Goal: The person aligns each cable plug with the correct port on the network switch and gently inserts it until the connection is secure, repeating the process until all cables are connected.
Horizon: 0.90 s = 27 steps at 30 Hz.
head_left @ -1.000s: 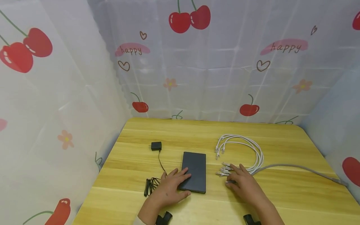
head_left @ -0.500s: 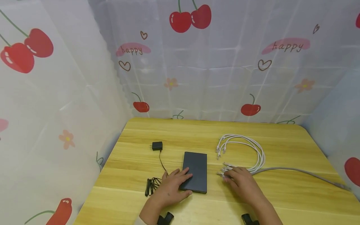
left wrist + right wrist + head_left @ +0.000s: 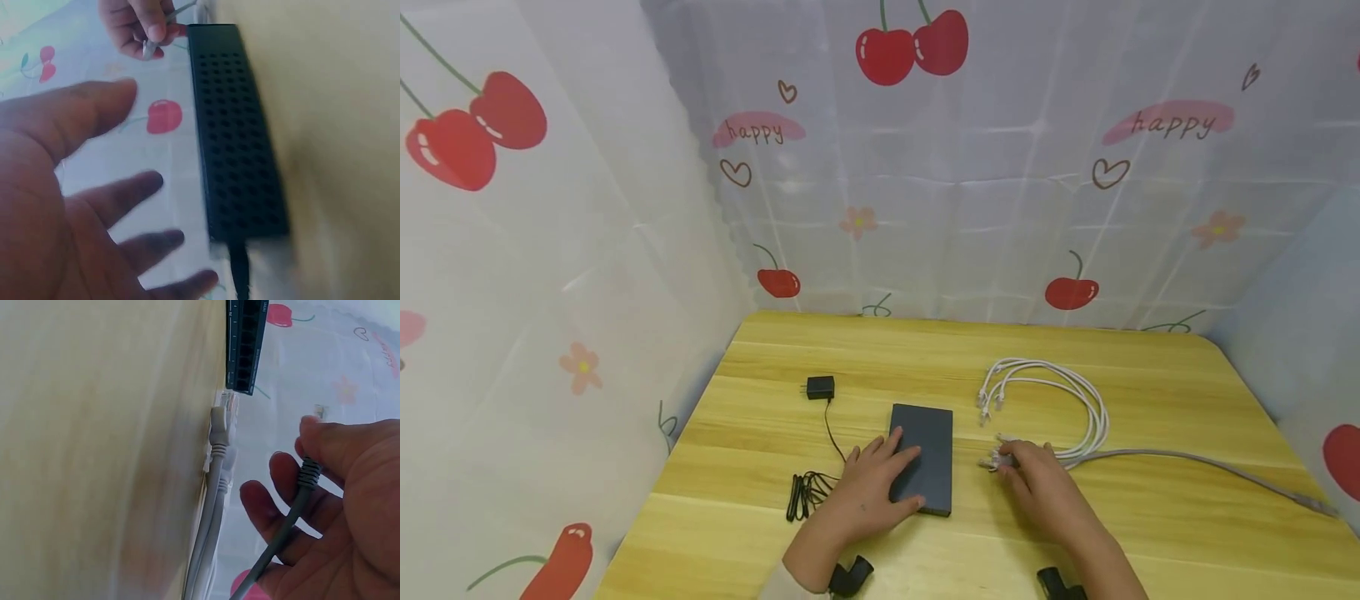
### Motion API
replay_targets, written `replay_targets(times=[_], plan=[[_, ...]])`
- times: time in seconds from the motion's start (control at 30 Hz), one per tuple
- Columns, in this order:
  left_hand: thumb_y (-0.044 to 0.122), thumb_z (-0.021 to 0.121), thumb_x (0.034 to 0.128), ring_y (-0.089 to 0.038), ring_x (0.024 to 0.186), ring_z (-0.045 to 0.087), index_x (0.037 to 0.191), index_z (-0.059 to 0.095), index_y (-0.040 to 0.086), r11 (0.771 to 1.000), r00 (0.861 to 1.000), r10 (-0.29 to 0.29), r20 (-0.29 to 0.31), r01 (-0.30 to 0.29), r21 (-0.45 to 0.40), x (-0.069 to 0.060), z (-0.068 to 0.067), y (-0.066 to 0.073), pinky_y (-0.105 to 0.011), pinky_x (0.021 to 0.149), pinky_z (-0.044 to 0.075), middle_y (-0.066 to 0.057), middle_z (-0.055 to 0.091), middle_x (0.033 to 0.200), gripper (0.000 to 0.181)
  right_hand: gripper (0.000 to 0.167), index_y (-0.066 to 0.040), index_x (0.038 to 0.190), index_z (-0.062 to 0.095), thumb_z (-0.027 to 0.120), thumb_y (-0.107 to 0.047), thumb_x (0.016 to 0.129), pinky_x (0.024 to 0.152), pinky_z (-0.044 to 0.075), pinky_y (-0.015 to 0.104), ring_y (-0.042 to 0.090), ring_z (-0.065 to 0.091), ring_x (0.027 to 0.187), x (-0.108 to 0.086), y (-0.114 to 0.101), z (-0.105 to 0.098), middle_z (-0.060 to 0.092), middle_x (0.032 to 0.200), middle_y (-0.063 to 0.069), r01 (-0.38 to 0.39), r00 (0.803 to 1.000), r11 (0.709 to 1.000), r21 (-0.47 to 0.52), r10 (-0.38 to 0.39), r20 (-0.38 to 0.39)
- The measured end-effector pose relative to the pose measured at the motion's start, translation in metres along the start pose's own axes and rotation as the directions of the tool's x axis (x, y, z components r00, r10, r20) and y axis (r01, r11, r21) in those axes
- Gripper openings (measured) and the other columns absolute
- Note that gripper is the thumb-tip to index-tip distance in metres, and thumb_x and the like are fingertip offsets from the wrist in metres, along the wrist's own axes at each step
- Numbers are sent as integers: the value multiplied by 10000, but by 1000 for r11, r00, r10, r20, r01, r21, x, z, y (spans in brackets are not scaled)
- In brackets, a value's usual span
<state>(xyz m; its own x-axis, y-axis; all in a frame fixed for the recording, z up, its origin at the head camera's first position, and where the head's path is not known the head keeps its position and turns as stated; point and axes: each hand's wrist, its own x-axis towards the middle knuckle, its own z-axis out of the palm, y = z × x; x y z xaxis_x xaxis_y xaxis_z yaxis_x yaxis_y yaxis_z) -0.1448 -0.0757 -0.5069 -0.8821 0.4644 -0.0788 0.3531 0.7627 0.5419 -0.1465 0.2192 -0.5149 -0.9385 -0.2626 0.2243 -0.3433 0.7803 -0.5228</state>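
The left hand (image 3: 867,498) has its fingers spread over the left part of a flat black box (image 3: 931,454). In the left wrist view the box's vented side (image 3: 237,137) faces the left hand (image 3: 81,187), with a black cord entering its end. Between thumb and fingertips, the right hand (image 3: 350,469) pinches the plug end of a grey cable (image 3: 294,515), its clear tip pointing up. White cable plugs (image 3: 219,428) lie beside that hand, near the box's row of ports (image 3: 244,350).
White cables (image 3: 1093,400) curve behind the right hand, and the grey cable's far end (image 3: 1311,502) reaches the table's right side. A black power adapter (image 3: 820,387) and a coiled black cord (image 3: 805,496) lie left of the box. Printed sheets (image 3: 940,233) surround the wooden table (image 3: 865,342).
The left hand has shifted slightly right and farther onto the box. The right hand's fingers have closed together on the grey cable's plug, and the cable has shifted a little.
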Motion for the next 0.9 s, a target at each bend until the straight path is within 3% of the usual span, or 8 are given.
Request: replay_targets(times=[0.23, 0.47, 0.6, 0.7, 0.9], plan=[[605, 663, 878, -439, 1505, 123, 1572, 312, 330, 998, 999, -33, 0, 33, 47, 19, 3, 16, -695, 1098, 212, -77, 69, 1680, 825, 246, -19, 1166, 636, 688, -78, 933, 1059, 266, 712, 321, 661, 1094, 7, -2, 0, 699, 1144, 99, -8, 1000, 1000, 17, 9, -18], [665, 746, 763, -447, 1510, -50, 1560, 233, 465, 993, 999, -18, 48, 12, 118, 32, 16, 25, -740, 1052, 241, -45, -4, 1686, 969, 171, -92, 1074, 657, 709, -64, 914, 1048, 297, 706, 258, 683, 1002, 13, -7, 2, 702, 999, -1, 11, 998, 1000, 25, -9, -55], [630, 791, 735, -428, 1511, -91, 1516, 300, 524, 991, 995, 0, 102, -15, 136, 34, 18, 28, -771, 1032, 223, -48, -10, 1686, 928, 174, -121, 1062, 678, 728, -74, 901, 1032, 348, 681, 246, 694, 967, 16, -13, 4, 707, 977, -12, 35, 996, 999, 29, -32, -79], [618, 809, 719, -427, 1514, -77, 1479, 385, 524, 989, 993, -2, 119, -16, 150, 35, 21, 28, -777, 1015, 240, -60, 14, 1685, 876, 165, -151, 1056, 697, 734, -101, 902, 974, 454, 587, 218, 687, 948, 19, -16, 6, 710, 984, -26, 56, 993, 998, 17, -54, -102], [638, 782, 742, -445, 1512, -31, 1425, 483, 504, 980, 997, 2, 73, -16, 196, 40, 25, 28, -761, 1002, 281, -83, 74, 1679, 757, 162, -183, 1076, 729, 724, -151, 917, 1007, 408, 638, 206, 690, 996, 28, -16, 10, 723, 1017, -49, 100, 988, 994, 39, -95, -125]])
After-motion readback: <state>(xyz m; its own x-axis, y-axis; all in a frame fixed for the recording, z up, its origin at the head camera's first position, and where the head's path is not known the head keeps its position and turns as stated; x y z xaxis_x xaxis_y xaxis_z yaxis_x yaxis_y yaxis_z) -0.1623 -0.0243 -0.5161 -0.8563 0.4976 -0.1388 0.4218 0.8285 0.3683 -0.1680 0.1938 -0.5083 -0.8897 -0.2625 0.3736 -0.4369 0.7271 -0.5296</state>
